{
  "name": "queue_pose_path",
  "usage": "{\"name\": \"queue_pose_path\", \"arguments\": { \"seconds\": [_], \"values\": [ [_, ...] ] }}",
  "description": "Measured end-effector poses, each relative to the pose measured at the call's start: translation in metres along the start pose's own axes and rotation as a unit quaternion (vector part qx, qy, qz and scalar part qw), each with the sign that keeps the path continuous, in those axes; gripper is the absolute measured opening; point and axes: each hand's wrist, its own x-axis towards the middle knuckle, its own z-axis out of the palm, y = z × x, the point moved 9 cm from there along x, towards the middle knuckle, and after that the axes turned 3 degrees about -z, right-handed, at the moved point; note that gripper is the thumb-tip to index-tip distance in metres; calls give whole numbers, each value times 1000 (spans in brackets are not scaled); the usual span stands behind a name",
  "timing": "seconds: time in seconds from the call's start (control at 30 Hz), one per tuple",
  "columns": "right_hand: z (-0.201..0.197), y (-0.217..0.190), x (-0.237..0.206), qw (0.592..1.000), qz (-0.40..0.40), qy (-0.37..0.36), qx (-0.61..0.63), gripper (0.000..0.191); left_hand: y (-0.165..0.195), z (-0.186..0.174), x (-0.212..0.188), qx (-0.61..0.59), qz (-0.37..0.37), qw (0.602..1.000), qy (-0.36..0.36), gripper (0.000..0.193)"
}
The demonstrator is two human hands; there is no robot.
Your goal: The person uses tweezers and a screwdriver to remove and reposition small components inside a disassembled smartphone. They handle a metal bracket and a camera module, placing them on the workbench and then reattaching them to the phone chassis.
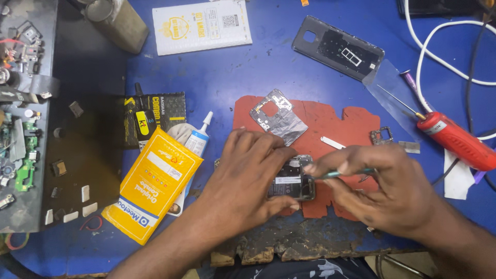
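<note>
An opened phone (292, 178) lies on a worn red mat (330, 126) near the table's front edge. My left hand (245, 175) presses down on it and covers its left part. My right hand (380, 188) pinches a thin metal tool (341, 174) whose tip touches the phone's upper right area. A silvery metal shield plate (279, 116) lies on the mat just above my left hand. A small camera frame piece (381, 136) sits at the mat's right edge.
A yellow packet (152, 186), a white glue tube (199, 137) and a black-yellow packet (155, 113) lie to the left. A black phone back cover (338, 47), white card (201, 25), red-handled tool (457, 140), white cables (429, 49) and a parts tray (23, 103) surround the mat.
</note>
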Motion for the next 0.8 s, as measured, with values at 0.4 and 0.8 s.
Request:
{"name": "queue_pose_path", "arguments": {
  "seconds": [0.4, 0.8],
  "values": [
    [14, 33, -42, 986, 151, -18, -72, 28, -7, 13, -6, 35, -19, 997, -62, 81],
    [17, 35, -36, 940, 197, -87, -266, 20, -7, 13, -6, 27, -21, 998, -61, 81]
  ]
}}
